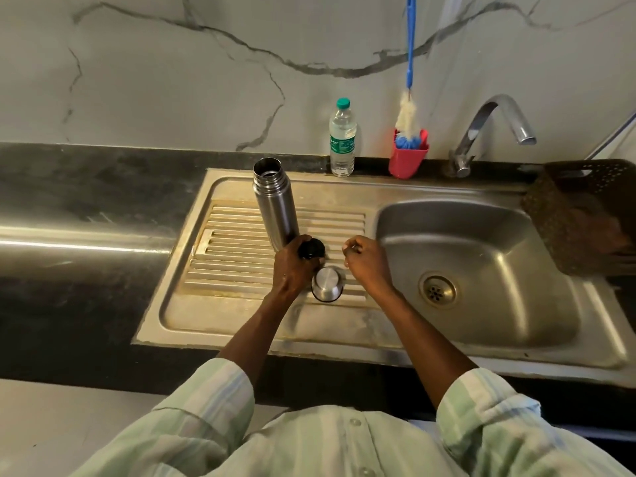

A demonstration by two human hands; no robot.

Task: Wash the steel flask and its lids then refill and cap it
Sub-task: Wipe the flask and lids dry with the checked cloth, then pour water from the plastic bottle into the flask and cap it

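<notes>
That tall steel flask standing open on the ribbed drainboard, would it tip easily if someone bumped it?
Probably yes. The steel flask is tall and narrow and stands on the ridged drainboard, so its footing looks unsteady. Its smooth metal likely turns slippery when wet. Lying down, it would probably roll.

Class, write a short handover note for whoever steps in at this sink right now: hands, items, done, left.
Left hand holds the black inner lid over the drainboard. Right hand hovers loosely curled, holding nothing.
Flask stands open on the drainboard; steel cap sits upside down beside the left hand.
Done: both lids off.
Left: whether anything is washed can't be told; refill, cap.
</notes>
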